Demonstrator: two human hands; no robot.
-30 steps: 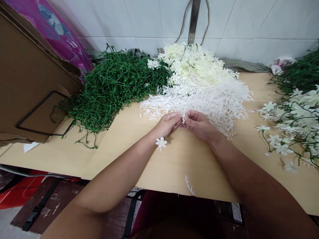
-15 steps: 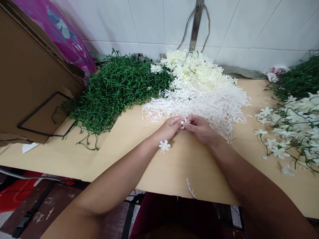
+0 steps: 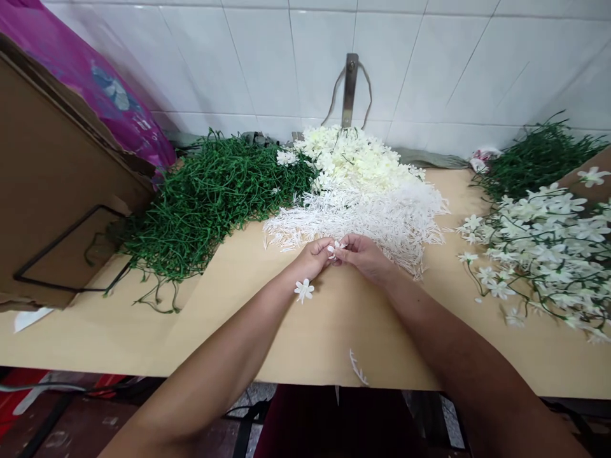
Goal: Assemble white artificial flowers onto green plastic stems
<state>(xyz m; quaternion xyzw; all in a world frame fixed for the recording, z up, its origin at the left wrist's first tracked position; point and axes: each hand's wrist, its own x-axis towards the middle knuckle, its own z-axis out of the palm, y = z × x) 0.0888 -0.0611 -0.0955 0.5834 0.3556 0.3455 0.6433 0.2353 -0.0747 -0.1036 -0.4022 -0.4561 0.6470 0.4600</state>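
Observation:
Both my hands meet over the board, in front of the white heap. Between their fingertips is a small white artificial flower (image 3: 336,249). My left hand (image 3: 316,254) is closed, its thumb and fingers pinching the flower from the left. From the right, my right hand (image 3: 361,256) pinches the same flower. Another white flower (image 3: 304,291) hangs beside my left wrist, its stem, if any, hidden. Just behind the hands spreads a pile of thin white stamen pieces (image 3: 377,219), with cream-white blossoms (image 3: 353,156) heaped beyond it.
Green plastic stems (image 3: 224,191) are piled at left, next to a cardboard box (image 3: 62,184) with a black wire frame. Finished-looking white flowers on stems (image 3: 548,248) lie at right, more green stems (image 3: 539,159) behind. A loose white sprig (image 3: 357,367) lies near the board's front edge.
The camera view has tilted up and shifted right, so the scene sits lower and further left. Both hands keep their pinch on the small flower, almost unmoved over the board.

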